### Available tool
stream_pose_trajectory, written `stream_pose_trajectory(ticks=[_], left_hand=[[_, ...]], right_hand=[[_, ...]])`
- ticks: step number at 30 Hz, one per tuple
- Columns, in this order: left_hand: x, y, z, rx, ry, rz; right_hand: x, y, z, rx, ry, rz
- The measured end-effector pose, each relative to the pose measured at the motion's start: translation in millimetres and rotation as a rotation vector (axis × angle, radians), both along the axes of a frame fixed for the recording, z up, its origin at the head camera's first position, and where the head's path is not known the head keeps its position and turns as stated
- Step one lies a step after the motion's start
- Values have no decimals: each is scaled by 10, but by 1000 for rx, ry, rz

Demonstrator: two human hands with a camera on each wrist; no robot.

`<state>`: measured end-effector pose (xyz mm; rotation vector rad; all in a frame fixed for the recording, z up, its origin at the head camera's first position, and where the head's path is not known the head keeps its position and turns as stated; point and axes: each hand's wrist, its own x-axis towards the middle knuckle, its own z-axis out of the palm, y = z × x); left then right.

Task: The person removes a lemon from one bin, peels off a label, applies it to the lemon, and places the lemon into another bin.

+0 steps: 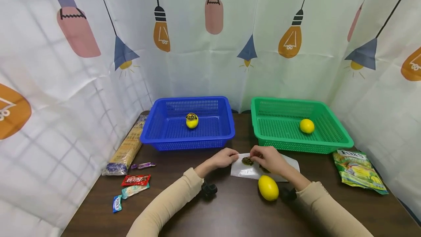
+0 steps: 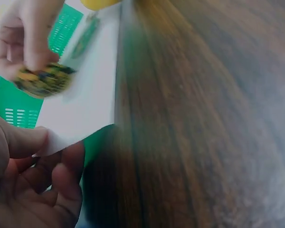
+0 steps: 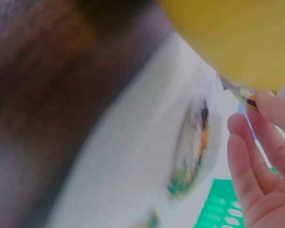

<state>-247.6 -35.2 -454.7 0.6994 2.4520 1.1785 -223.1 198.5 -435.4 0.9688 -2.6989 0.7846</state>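
Observation:
My left hand (image 1: 225,157) pinches the left edge of a glossy white sheet (image 1: 241,171) between thumb and fingers. Over that sheet, my right hand (image 1: 269,159) holds an oval black-and-yellow sticker (image 2: 45,80) by its edge, between thumb and fingertips. Another sticker (image 3: 192,147) lies on the sheet, partly hidden by the right hand in the head view. Just in front of the sheet is a yellow lemon (image 1: 268,188), close to the right wrist; it looms large at the top of the right wrist view.
A blue basket (image 1: 189,144) holds a lemon (image 1: 192,121) bearing a dark sticker. Another lemon (image 1: 307,126) sits in the green basket (image 1: 302,146). A Fox's bag (image 1: 360,171) lies at right. Several small wrapped sweets (image 1: 135,180) and a long noodle-like packet (image 1: 126,147) are at left.

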Motion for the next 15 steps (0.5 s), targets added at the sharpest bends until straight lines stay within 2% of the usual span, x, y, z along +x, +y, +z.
stream_pose_trajectory(ticks=[2,4,8,11,13,15], left_hand=[[-15,2,12,-55,77,1],[-13,5,14,-94,148,3],[57,34,21,-145,329,33],[184,81,79,-146,449,69],[292,119,134,-112,462,54],[415,151,183,-72,401,7]], right_hand=[[-6,62,93,-37,-24,-6],[15,138,208,-93,-94,-2],[134,322,427,-194,-342,70],[256,407,498,-187,-491,152],[341,415,482,-169,-549,191],[423,391,424,-162,-583,209]])
